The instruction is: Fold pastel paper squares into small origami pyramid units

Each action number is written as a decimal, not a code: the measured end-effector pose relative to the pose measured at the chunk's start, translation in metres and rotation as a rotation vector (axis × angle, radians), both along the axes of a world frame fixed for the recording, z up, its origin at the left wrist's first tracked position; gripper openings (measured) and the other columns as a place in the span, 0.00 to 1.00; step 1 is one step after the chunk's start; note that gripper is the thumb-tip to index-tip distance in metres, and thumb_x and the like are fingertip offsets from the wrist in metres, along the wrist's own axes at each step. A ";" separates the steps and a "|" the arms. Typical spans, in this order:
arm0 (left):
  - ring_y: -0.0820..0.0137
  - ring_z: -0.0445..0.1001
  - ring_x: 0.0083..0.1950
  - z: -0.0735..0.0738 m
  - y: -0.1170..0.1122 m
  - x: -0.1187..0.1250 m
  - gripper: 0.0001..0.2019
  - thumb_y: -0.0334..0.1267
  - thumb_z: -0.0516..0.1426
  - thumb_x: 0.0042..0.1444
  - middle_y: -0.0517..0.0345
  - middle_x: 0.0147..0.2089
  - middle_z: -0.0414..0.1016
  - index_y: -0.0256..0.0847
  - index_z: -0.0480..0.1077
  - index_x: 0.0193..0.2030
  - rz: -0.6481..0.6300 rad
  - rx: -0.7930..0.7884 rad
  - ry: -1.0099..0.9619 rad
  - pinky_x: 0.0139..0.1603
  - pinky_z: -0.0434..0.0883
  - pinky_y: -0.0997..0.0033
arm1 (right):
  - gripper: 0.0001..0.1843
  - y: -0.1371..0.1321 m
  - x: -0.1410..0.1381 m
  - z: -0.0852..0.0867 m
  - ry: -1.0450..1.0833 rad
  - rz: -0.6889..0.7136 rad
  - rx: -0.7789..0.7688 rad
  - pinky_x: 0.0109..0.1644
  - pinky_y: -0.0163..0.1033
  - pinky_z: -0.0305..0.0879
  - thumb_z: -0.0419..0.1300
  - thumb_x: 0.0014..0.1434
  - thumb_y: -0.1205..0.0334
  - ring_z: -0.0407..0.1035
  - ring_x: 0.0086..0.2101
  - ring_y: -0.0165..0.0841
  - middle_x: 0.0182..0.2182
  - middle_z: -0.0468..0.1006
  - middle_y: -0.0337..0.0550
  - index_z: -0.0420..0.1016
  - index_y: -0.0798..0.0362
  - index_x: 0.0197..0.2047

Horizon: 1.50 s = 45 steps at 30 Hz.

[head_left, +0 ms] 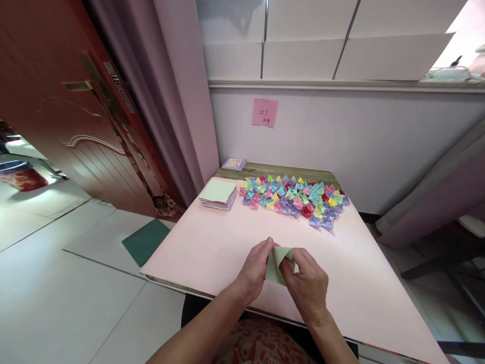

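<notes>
A pale green paper piece [279, 264], partly folded, is held just above the pink table cover [204, 247] near the table's front edge. My left hand [257, 267] pinches its left side with fingers closed. My right hand [307, 284] grips its right side, thumb pressed onto the paper. Farther back lies a spread of several small folded paper shapes [293, 200] in pink, blue, purple, green, yellow and red. A stack of square paper sheets [219, 194], pale green on top, sits at the back left.
A small printed packet [234, 164] lies at the table's far left corner. A pink sticky note [264, 112] is on the wall. A dark green sheet [146, 241] lies on the tiled floor by the table's left edge. A red-brown door [68, 116] stands left.
</notes>
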<state>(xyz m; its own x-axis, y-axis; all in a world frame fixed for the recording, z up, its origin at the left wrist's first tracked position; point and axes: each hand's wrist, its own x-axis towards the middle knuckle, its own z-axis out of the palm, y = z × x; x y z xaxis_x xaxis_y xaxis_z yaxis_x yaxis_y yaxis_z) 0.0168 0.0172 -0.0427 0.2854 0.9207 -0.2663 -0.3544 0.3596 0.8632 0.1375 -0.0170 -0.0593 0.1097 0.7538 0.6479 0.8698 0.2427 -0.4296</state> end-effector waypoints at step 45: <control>0.73 0.69 0.27 0.001 0.011 -0.025 0.16 0.44 0.66 0.46 0.58 0.28 0.74 0.36 0.74 0.39 -0.040 -0.017 0.105 0.28 0.64 0.75 | 0.21 0.006 0.033 0.003 1.071 0.266 -0.614 0.36 0.41 0.73 0.61 0.57 0.43 0.75 0.38 0.41 0.37 0.79 0.48 0.77 0.53 0.43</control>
